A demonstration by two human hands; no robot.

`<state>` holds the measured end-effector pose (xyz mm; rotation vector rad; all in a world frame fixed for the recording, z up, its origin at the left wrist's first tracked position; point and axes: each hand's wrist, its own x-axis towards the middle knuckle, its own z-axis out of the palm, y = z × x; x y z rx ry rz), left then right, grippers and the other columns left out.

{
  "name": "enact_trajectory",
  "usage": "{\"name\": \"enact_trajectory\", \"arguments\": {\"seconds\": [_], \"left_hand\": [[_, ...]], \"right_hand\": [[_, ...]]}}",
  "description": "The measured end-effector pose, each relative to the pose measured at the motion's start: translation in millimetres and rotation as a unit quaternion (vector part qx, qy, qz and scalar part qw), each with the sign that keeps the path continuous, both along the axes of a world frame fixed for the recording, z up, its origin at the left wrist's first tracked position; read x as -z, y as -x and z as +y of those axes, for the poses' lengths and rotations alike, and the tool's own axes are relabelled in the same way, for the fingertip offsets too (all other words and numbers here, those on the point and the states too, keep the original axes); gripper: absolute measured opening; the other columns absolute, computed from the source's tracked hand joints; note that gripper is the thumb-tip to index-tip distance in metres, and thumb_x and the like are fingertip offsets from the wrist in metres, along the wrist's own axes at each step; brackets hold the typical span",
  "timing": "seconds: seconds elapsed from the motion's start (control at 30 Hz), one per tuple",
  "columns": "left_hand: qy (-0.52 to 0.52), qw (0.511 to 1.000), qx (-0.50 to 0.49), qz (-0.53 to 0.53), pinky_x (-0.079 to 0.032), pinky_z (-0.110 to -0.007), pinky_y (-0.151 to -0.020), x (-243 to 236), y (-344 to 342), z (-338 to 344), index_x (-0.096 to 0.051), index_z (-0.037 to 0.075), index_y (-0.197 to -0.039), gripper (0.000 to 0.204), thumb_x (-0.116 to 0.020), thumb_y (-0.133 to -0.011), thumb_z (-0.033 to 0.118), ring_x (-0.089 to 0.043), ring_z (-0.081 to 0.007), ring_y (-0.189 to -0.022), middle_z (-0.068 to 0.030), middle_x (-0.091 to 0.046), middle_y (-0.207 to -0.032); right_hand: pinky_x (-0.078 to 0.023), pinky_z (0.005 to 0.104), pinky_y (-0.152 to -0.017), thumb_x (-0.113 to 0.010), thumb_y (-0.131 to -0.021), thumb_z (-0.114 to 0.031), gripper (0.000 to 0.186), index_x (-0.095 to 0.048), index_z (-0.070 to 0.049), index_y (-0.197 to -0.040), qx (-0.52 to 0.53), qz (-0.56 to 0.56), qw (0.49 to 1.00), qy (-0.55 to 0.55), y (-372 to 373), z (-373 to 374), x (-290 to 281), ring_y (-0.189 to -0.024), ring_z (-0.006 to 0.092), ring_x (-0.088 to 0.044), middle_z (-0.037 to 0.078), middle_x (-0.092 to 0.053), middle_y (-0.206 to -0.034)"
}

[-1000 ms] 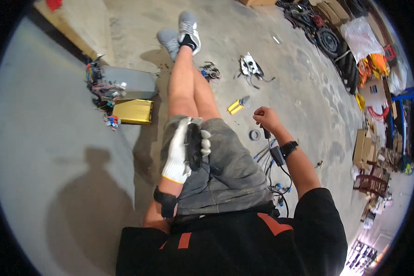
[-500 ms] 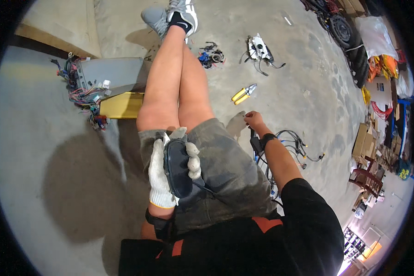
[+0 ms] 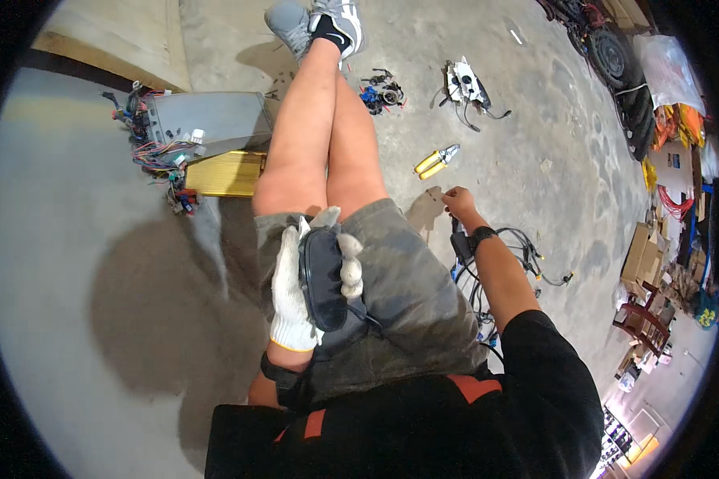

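White knit glove covers the left hand point(image 3: 295, 291), its fingers wrapped around a dark oval padded part point(image 3: 322, 279) on the lap. Bare right hand point(image 3: 458, 200) pinches something small above the concrete floor point(image 3: 519, 144), near yellow-handled pliers point(image 3: 437, 160) and black wires point(image 3: 527, 247).

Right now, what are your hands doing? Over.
Left hand, gloved, fingers wrapped round black oval part on lap. Right hand bare, fingers pinched near floor wires. Yellow pliers lie untouched.
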<state>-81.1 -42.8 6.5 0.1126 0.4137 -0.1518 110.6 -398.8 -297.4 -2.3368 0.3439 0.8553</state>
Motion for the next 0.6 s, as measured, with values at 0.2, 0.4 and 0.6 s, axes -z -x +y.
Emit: {"name": "enact_trajectory", "arguments": {"seconds": [0.2, 0.4, 0.6], "left_hand": [[-0.026, 0.999, 0.008, 0.029, -0.054, -0.041, -0.063, -6.9, 2.3, -16.1, -0.048, 0.025, -0.146, 0.061, -0.033, -0.104, 0.066, -0.068, -0.0320, -0.081, -0.0138, -0.066, -0.128], [-0.013, 0.999, 0.036, 0.007, -0.058, -0.042, -0.062, 10.5, -2.2, -32.4, -0.059, 0.020, -0.127, 0.050, -0.041, -0.104, 0.060, -0.073, -0.0357, -0.087, -0.0169, -0.067, -0.128], [-0.071, 0.997, 0.013, -0.001, -0.061, -0.036, -0.068, 24.0, 2.2, -44.6, -0.058, 0.016, -0.124, 0.022, -0.054, -0.106, 0.028, -0.071, -0.0298, -0.094, -0.0167, -0.067, -0.124]], "right_hand": [[-0.057, 0.0365, -0.058, -0.074, -0.088, -0.022, 0.036, -0.061, 0.003, -0.111, -0.026, -0.064, 0.998, 0.000, 9.7, -17.9, -58.4, -0.063, 0.0237, -0.072, 0.015, -0.071, -0.080], [-0.052, 0.0349, -0.073, -0.068, -0.083, -0.002, 0.067, -0.035, -0.007, -0.141, -0.058, -0.223, 0.968, -0.097, 4.4, -48.2, -156.8, -0.084, 0.0200, -0.059, 0.012, -0.057, -0.096], [-0.054, 0.0324, -0.081, -0.061, -0.096, -0.002, 0.063, -0.031, -0.006, -0.152, -0.044, -0.407, 0.871, -0.272, 34.2, 6.8, -345.7, -0.092, 0.0191, -0.064, 0.011, -0.058, -0.105]]}}
